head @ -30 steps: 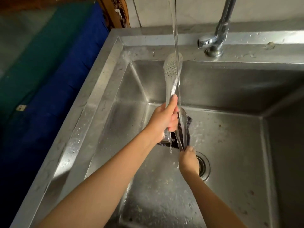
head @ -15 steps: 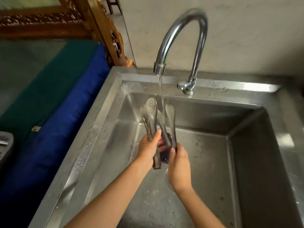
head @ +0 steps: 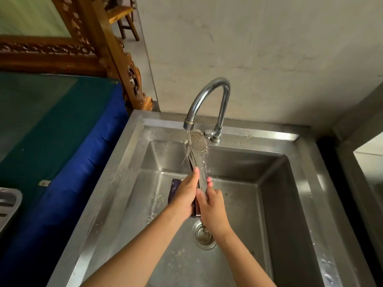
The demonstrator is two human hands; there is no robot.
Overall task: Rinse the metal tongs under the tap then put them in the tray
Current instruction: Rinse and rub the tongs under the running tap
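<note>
The left hand is wrapping its fingers round the lower handle of the metal tongs and the right hand is gripping it just beside, holding them upright over the steel sink while the tap is running water onto their perforated head.

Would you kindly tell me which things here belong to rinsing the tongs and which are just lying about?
Job: tongs, tap, left hand, right hand, sink, metal tray.
Lying about: dark purple block in sink, blue cloth, carved wooden frame, chair.
</note>
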